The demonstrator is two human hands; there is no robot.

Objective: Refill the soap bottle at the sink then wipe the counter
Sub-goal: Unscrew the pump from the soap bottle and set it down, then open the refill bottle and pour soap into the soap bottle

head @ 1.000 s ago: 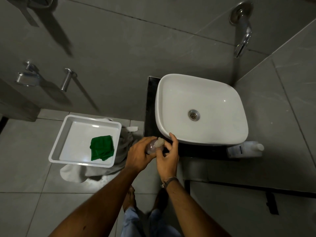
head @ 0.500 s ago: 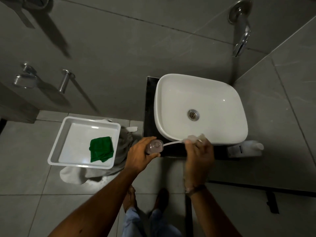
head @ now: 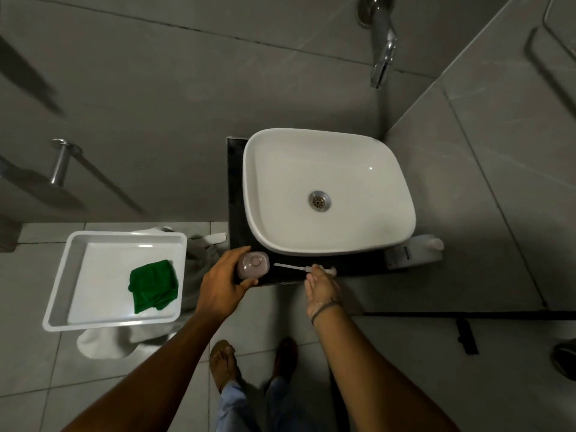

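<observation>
A small clear soap bottle [head: 253, 265] stands on the black counter [head: 236, 194] at its front left corner, its top off. My left hand [head: 222, 282] is wrapped around the bottle's side. The pump head with its long white tube [head: 294, 267] lies flat on the counter in front of the white sink [head: 327, 191]. My right hand [head: 321, 283] holds the pump end, fingers resting on the counter edge. A white refill bottle [head: 416, 251] lies on its side at the counter's right end. A folded green cloth [head: 153, 285] rests in a white tray [head: 59, 294] to the left.
The tray sits on a pale cloth-covered stand [head: 199, 263] over the tiled floor. A chrome tap [head: 384, 54] juts from the wall above the sink. Metal wall fittings [head: 60, 162] are at the left. My feet [head: 226, 363] stand below the counter.
My right hand pulled the pump and tube out of the bottle, carried it right and lowered it onto the counter. My left hand stayed on the bottle, which now stands on the counter corner.
</observation>
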